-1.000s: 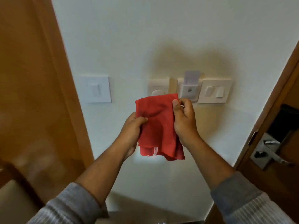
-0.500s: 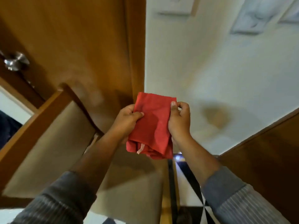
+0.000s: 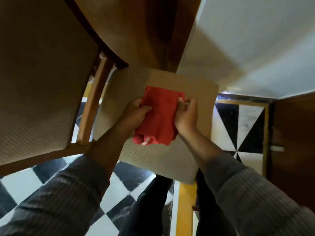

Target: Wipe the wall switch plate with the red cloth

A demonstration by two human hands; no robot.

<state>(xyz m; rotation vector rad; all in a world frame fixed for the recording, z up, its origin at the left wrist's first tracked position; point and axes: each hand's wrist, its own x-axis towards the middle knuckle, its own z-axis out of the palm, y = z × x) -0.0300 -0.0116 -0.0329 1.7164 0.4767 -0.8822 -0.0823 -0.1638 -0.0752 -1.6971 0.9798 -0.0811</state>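
Since a second ago the view has been swung down from the wall to the floor, and the switch plates seen then are no longer in frame. At the centre the red cloth (image 3: pixel 159 114), folded into a pad, is gripped at its edges by both hands: the left hand (image 3: pixel 134 114) is closed on its 9 o'clock side, the right hand (image 3: pixel 186 114) on its 3 o'clock side. Beneath them lies the padded seat of a chair (image 3: pixel 196 94), its backrest toward 10 o'clock. A checkered floor (image 3: pixel 22 183) is seen from 7 to 3 o'clock. Whether wiping has been finished cannot be told; the cloth appears to be lowered toward the seat, so the task is judged either done or interrupted.
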